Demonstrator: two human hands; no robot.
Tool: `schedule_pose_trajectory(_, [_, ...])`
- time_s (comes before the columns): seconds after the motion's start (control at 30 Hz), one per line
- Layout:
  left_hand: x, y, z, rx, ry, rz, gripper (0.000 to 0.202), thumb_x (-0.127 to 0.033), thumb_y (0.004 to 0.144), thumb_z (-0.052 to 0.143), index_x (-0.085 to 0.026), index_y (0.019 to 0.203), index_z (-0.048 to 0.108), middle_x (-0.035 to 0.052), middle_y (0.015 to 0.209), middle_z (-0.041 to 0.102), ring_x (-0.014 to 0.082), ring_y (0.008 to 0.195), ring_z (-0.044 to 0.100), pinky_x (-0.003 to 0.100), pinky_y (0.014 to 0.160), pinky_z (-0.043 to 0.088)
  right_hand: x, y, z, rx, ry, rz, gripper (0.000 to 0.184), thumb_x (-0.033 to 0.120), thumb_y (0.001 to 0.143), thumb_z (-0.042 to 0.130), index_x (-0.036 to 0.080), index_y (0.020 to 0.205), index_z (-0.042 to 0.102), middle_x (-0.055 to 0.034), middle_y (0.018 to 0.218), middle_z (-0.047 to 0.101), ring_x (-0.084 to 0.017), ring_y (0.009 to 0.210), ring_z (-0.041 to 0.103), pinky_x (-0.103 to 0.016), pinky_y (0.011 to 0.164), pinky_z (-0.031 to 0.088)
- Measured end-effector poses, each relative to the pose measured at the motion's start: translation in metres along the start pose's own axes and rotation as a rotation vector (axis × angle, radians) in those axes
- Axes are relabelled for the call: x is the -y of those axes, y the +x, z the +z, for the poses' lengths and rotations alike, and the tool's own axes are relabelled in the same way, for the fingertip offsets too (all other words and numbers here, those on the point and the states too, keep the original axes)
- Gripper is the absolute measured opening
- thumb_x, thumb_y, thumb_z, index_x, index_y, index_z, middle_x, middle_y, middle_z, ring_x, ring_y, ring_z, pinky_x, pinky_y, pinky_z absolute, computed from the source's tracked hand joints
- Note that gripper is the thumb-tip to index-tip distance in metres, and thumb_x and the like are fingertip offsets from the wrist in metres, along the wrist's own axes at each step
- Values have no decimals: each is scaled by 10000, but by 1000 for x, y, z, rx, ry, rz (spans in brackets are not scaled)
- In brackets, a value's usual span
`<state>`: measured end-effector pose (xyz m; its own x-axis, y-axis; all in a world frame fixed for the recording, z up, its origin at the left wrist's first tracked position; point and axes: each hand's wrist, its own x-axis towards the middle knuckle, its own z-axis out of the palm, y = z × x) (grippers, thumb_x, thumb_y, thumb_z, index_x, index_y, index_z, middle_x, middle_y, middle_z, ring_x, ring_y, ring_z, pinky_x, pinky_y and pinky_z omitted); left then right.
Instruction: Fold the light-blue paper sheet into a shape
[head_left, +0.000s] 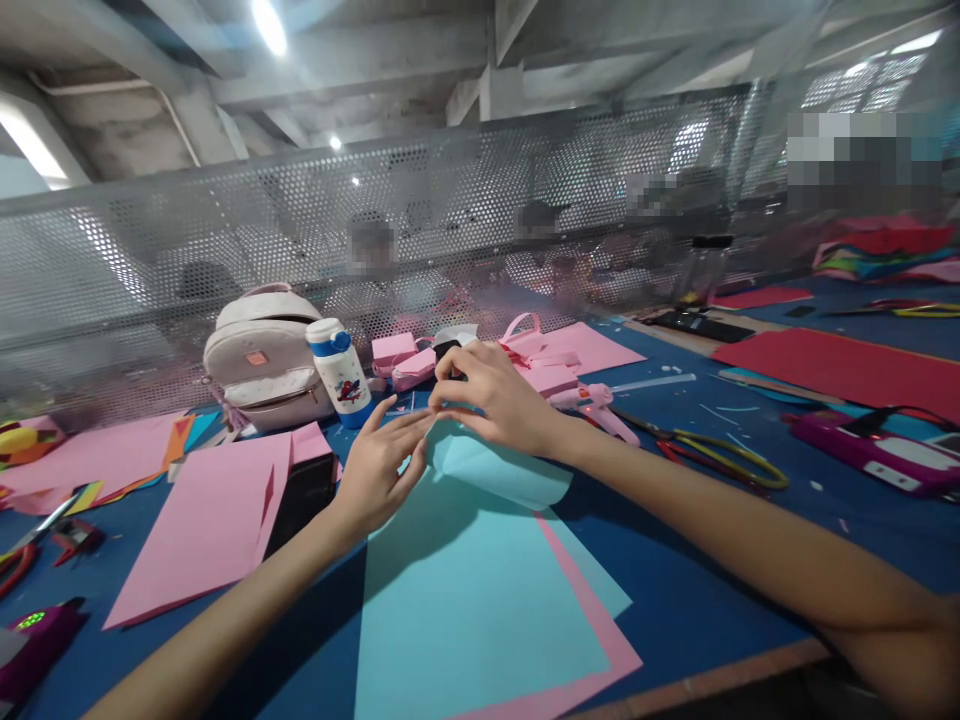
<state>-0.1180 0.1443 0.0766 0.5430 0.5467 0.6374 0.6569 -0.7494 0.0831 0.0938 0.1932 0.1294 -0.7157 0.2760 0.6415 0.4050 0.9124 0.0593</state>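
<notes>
A curved piece of light blue paper [502,470] is lifted above the table. My right hand [499,395] pinches its upper edge between thumb and fingers. From the left, my left hand [379,470] meets the same corner; its fingers reach forward, and the paper's edge lies at its fingertips and thumb. Both hands' fingertips nearly touch, and anything small between them is hidden. Beneath lies a stack of paper, with light blue sheets [465,600] on top and a pink sheet [600,640] showing along the right side.
Left of my hands are folded pink paper [202,510], a pale backpack [262,360] and a white-and-blue bottle [341,375]. On the right lie a pink glue gun [600,410], yellow-handled scissors [720,455], a purple device [874,450] and red paper [847,360]. A perforated metal screen [450,210] stands behind.
</notes>
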Motion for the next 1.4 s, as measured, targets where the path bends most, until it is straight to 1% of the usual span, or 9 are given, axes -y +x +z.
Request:
schedule_pose_trajectory(0.3, [0,-1,1,-26,-11,-30,318,-194,1006,387,-207,1198,640,79,1185,711,210,1145,638,528,1151,275,4,-1,3,11,20,-52,101,286,933,609,209,961,669,-51,1046,628,-233,1082,461,-402,970,259])
schedule_pose_trajectory(0.43, [0,-2,3,-40,-1,-21,346,-192,1015,362,-213,1272,592,83,1238,687,210,1154,632,528,1145,291,4,-1,4,-19,50,-35,59,244,930,613,216,935,665,-28,987,656,-213,1043,492,-385,969,247])
schedule_pose_trajectory(0.57, [1,-3,3,-29,-5,-8,387,-187,1009,344,-223,1343,538,87,1282,661,218,1217,595,542,1146,277,2,0,3,-44,101,1,33,243,913,639,223,920,664,-17,978,666,-207,1026,507,-381,965,247])
schedule_pose_trajectory(0.77, [1,-2,0,-19,57,62,438,-144,989,344,-233,1387,505,78,1270,669,223,1225,592,551,1170,226,2,1,1,-28,122,-3,38,247,905,648,219,908,673,-13,962,665,-200,1012,509,-383,962,259])
schedule_pose_trajectory(0.97, [2,-2,1,-21,73,52,449,-146,1006,315,-234,1420,465,81,1270,669,217,1232,587,553,1183,184,2,1,0,-20,117,7,37,242,902,645,217,887,668,-14,952,675,-208,1011,508,-385,963,255])
schedule_pose_trajectory(1.07, [8,-3,2,6,-3,62,444,-215,1039,284,-231,1468,398,100,1331,624,218,1253,568,553,1197,153,0,1,-3,-24,124,25,51,240,910,631,214,893,671,-21,955,687,-211,1014,513,-391,972,249])
schedule_pose_trajectory(1.17, [17,-5,2,48,-48,140,472,-358,1045,331,-235,1500,344,125,1366,593,245,1289,537,575,1203,112,-3,2,-7,0,144,23,70,255,919,622,216,896,675,-16,959,702,-204,1009,523,-396,991,236])
schedule_pose_trajectory(1.27, [22,-6,1,37,-26,201,514,-432,1010,406,-249,1489,367,127,1327,624,256,1276,552,581,1201,118,-5,2,-9,48,187,-23,66,264,918,630,220,905,677,-1,942,709,-192,996,537,-393,1007,221])
schedule_pose_trajectory(1.4, [23,-8,-2,5,23,253,505,-430,991,462,-254,1462,413,119,1298,647,254,1239,587,570,1203,141,-4,3,-8,116,231,-82,54,258,911,638,217,902,673,2,917,706,-186,996,540,-393,1016,226])
